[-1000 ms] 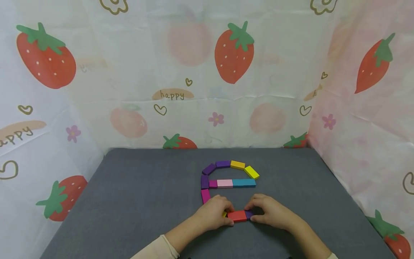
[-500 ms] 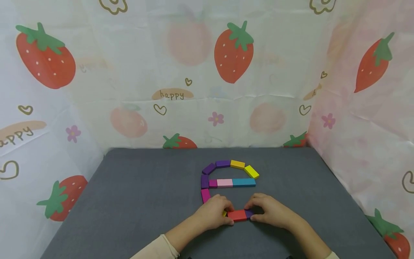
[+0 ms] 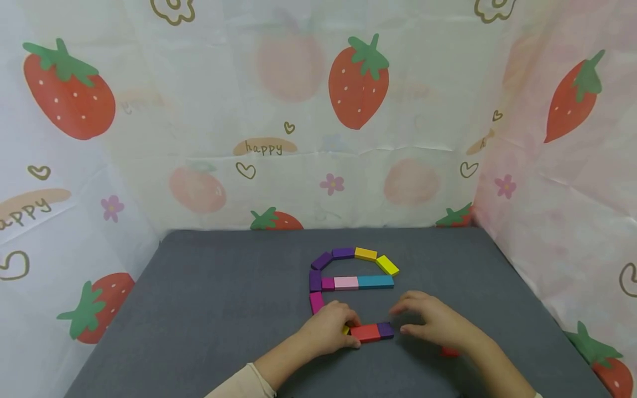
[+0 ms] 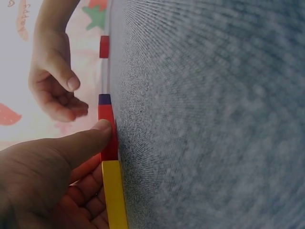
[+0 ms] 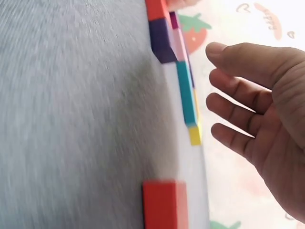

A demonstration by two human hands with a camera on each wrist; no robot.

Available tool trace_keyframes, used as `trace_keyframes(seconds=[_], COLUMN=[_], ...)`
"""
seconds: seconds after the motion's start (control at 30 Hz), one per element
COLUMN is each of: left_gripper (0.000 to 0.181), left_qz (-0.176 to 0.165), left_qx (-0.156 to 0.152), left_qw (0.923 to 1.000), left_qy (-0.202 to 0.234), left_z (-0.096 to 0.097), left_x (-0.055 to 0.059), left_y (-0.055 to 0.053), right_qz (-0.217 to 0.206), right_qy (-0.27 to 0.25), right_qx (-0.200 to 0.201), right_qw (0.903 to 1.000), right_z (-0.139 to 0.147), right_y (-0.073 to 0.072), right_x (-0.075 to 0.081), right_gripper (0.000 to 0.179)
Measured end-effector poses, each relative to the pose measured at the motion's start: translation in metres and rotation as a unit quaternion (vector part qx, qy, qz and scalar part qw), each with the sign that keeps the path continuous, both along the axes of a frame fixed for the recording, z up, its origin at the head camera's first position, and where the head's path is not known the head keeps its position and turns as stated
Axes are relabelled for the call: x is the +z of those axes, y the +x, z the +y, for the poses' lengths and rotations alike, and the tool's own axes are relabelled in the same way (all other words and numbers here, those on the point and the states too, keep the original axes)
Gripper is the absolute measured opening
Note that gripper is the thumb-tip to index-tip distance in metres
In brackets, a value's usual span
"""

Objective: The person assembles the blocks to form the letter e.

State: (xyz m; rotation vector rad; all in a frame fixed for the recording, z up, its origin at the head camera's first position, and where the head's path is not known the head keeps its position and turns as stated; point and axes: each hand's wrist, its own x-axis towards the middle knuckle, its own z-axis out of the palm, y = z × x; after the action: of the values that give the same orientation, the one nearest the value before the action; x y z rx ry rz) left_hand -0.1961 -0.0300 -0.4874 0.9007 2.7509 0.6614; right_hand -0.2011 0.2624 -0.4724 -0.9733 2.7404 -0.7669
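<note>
My left hand (image 3: 327, 329) pinches a red block (image 3: 365, 333) lying on the grey table, thumb on its near side and fingers on its far side. A small purple block (image 3: 385, 330) abuts the red one's right end. Under the left hand a yellow block (image 4: 115, 193) meets its other end, mostly hidden in the head view. Held above the table just right of the purple block, my right hand (image 3: 438, 321) has loosely bent fingers and nothing between them. Another red block (image 5: 161, 205) lies by itself, partly covered by the right wrist in the head view.
Behind the hands, purple blocks (image 3: 343, 253), an orange one (image 3: 365, 254) and a yellow one (image 3: 387, 265) form an arc. A straight row of magenta, pink (image 3: 345, 283) and blue (image 3: 375, 282) blocks runs inside it. Strawberry-print cloth (image 3: 278, 110) encloses the table (image 3: 224, 287).
My right hand has let go of the small purple block and moved off to the right. The separate red block now shows beneath that wrist. My left hand stays in place.
</note>
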Motion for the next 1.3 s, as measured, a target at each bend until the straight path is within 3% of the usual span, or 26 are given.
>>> trace_keyframes(seconds=[0.17, 0.43, 0.9, 1.07, 1.3], left_gripper=[0.029, 0.029, 0.029, 0.029, 0.028], left_qz=[0.001, 0.003, 0.001, 0.000, -0.001], left_qx=[0.000, 0.004, 0.007, 0.008, 0.009], left_qw=[1.0000, 1.0000, 1.0000, 1.0000, 1.0000], left_qy=[-0.001, -0.001, -0.001, -0.001, 0.002], left_z=[0.000, 0.000, 0.002, 0.002, 0.000], left_x=[-0.002, -0.003, -0.001, -0.002, -0.004], left_y=[0.000, 0.001, 0.002, 0.002, 0.000], right_qz=[0.022, 0.056, 0.117, 0.102, 0.038], right_qy=[0.002, -0.015, -0.037, -0.054, -0.069], right_qx=[-0.011, -0.027, -0.010, -0.004, -0.001], right_qw=[0.9997, 0.9979, 0.9924, 0.9934, 0.9969], right_z=[0.019, 0.047, 0.074, 0.080, 0.087], right_y=[0.008, 0.020, 0.034, 0.038, 0.041], right_x=[0.006, 0.003, -0.001, -0.006, -0.013], right_gripper=[0.032, 0.030, 0.030, 0.030, 0.033])
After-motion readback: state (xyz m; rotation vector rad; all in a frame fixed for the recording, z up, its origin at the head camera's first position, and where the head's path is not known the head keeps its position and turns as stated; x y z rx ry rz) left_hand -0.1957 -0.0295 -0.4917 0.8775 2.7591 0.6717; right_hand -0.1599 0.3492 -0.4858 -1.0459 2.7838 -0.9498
